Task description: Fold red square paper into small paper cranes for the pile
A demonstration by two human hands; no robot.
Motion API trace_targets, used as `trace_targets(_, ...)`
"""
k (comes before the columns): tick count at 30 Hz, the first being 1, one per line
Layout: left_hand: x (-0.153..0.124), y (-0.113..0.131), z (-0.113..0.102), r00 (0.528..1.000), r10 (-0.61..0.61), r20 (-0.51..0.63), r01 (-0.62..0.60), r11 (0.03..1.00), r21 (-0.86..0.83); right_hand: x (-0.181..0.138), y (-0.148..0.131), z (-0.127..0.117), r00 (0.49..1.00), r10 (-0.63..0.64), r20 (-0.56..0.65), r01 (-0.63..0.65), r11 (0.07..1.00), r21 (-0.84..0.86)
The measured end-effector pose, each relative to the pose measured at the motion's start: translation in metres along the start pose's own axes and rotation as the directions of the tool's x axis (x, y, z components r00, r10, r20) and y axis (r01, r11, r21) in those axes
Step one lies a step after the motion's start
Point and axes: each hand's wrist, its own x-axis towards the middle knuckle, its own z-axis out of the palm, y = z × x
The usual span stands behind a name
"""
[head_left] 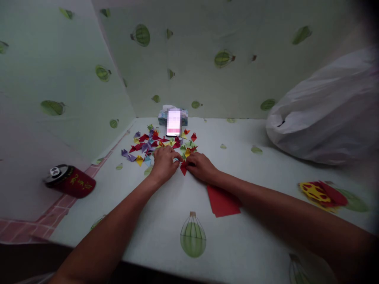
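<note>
Between my two hands is a small red folded paper piece (184, 168), just in front of a pile of colourful folded paper pieces (145, 146). My left hand (166, 162) reaches in from the left, thumb and forefinger closed at the red piece's upper left edge. On its other side my right hand (201, 166) pinches the red piece, the fingers curled. A stack of red square paper (223, 202) lies on the table under my right forearm, partly covered by it.
A lit phone (173, 122) leans on a tissue box (161, 118) behind the pile. At left stands a dark red can (75, 182). A large white plastic bag (319, 114) fills the right back, with a red and yellow item (322, 194) nearer on the table (156, 232).
</note>
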Motion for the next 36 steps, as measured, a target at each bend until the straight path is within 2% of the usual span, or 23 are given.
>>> trace_targets(20,-0.0005,0.0001,0.0032,0.997,0.08,0.022,-0.081,0.995,0.064,0.0005,-0.0004,-0.0005,1.0,0.016,0.004,-0.016,1.0,0.006)
trace_targets(29,-0.0007,-0.0026,0.0087,0.994,0.109,0.007,-0.109,0.989,0.097,0.0004,-0.0012,-0.0011,1.0,0.021,0.015,-0.021,1.0,0.012)
trace_targets(36,-0.0004,-0.0017,0.0049,0.995,0.1,-0.015,-0.098,0.99,0.1,0.0005,-0.0037,-0.0029,0.999,0.04,0.014,-0.041,0.999,0.029)
